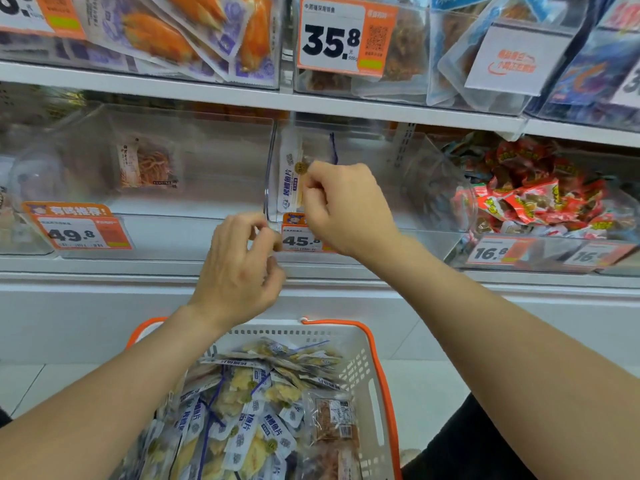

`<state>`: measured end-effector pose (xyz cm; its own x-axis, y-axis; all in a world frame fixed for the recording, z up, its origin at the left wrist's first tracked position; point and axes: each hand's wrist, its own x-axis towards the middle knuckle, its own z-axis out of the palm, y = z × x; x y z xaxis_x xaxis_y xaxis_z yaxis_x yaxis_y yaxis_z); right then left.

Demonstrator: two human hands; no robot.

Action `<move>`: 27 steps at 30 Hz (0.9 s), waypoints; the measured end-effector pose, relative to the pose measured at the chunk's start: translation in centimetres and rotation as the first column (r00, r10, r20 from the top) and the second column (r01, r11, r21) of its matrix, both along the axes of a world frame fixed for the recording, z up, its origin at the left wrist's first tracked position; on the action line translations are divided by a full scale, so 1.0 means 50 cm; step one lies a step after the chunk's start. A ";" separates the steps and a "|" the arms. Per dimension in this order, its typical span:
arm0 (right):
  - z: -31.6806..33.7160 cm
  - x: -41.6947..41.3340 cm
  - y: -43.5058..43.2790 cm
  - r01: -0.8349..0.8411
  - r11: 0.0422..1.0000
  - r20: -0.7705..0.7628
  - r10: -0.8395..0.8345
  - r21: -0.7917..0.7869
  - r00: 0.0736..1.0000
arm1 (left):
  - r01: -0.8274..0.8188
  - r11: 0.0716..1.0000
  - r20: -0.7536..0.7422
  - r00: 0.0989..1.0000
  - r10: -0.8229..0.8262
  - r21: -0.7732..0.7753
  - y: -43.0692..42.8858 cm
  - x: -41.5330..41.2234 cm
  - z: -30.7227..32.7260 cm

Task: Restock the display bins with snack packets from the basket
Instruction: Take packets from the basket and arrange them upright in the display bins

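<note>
Right hand (346, 209) pinches a packet (289, 181) upright inside the bin (408, 202); left hand (239, 268) curls at the bin's front, grip unclear.

The lower white shelf (104, 268) is carrying a row of clear display bins: the left bin (207, 188) is holding a single packet (145, 164), the middle bin (408, 202) is standing just beside it, and the right bin (460, 244) is holding a heap of red packets (533, 199). The upper shelf (207, 95) is bearing more packet-filled bins (408, 81). Below, a white basket (363, 365) is sitting on the pale tiled floor (433, 393).
</note>
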<state>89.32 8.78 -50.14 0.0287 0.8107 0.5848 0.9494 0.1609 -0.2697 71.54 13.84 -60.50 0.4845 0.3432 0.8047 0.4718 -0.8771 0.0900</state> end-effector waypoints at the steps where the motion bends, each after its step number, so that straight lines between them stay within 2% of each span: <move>1: -0.003 -0.009 -0.013 -0.038 0.998 0.029 0.040 -0.051 0.999 | 0.062 0.997 -0.062 0.996 -0.064 -0.038 -0.003 -0.001 -0.016; 4: -0.035 -0.028 -0.048 -0.052 0.964 0.155 0.095 -0.261 0.983 | 0.145 0.962 -0.366 0.903 -0.224 -0.230 -0.026 -0.006 -0.074; 6: -0.069 -0.035 -0.070 -0.014 0.899 0.268 0.146 -0.438 0.952 | 0.068 0.934 -0.601 0.748 -0.281 -0.351 -0.048 -0.005 -0.113; 8: -0.102 -0.049 -0.097 0.015 0.787 0.340 0.249 -0.617 0.907 | -0.015 0.896 -0.742 0.566 -0.358 -0.444 -0.073 0.001 -0.144; 10: -0.131 -0.065 -0.122 0.084 0.635 0.379 0.345 -0.768 0.858 | -0.094 0.856 -0.799 0.424 -0.428 -0.508 -0.091 0.007 -0.177; 13: -0.177 -0.082 -0.143 0.183 0.424 0.363 0.395 -0.887 0.844 | -0.290 0.773 -0.826 0.188 -0.532 -0.564 -0.102 -0.006 -0.241; 16: -0.204 -0.088 -0.147 0.216 0.359 0.355 0.386 -0.908 0.852 | -0.289 0.800 -0.841 0.038 -0.539 -0.526 -0.117 -0.026 -0.281; 20: -0.205 -0.086 -0.141 0.195 0.381 0.345 0.378 -0.904 0.859 | -0.299 0.788 -0.832 0.040 -0.554 -0.539 -0.154 -0.024 -0.307; 22: -0.202 -0.084 -0.135 0.182 0.398 0.339 0.372 -0.899 0.864 | -0.244 0.809 -0.844 0.101 -0.526 -0.534 -0.170 -0.023 -0.320; 25: -0.200 -0.082 -0.127 0.166 0.409 0.332 0.379 -0.897 0.864 | -0.181 0.809 -0.823 0.240 -0.515 -0.559 -0.182 -0.018 -0.326; 27: -0.200 -0.083 -0.124 0.157 0.414 0.330 0.387 -0.897 0.861 | -0.158 0.819 -0.823 0.265 -0.503 -0.551 -0.188 -0.011 -0.325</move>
